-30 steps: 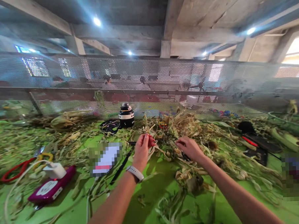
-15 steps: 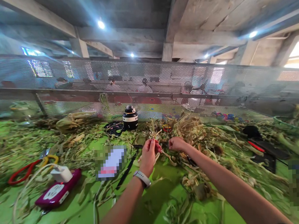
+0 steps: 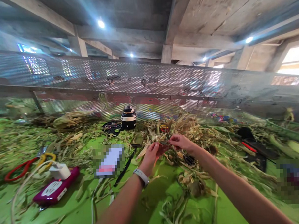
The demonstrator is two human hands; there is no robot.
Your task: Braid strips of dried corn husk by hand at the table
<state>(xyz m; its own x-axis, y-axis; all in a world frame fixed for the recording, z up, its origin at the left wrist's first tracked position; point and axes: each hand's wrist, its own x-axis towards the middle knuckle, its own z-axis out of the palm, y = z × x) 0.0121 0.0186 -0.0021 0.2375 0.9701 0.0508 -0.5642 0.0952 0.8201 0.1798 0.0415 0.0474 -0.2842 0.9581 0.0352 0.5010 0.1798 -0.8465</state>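
Observation:
My left hand (image 3: 151, 156), with a pale watch band on the wrist, is closed in a pinch at the middle of the green table. Pale dried corn husk strips (image 3: 153, 134) stick out at its fingers, and it appears to hold them. Close by on the right, my right hand (image 3: 182, 142) has thumb and fingertips pressed together just off the left fingertips. Whatever is in that pinch is too small to make out. A larger heap of dry husks (image 3: 187, 123) lies right behind both hands.
Husk scraps cover much of the green table (image 3: 153, 204). On the left are scissors (image 3: 22, 170), a purple power bank (image 3: 56, 188) with a white charger (image 3: 59, 171), and a blurred phone (image 3: 110, 161). A black jar (image 3: 129, 118) stands before a perforated metal screen (image 3: 148, 82).
My right hand has turned from a fist into a fingertip pinch and come nearer the left hand. My left hand has rotated slightly. The whole view has shifted a little.

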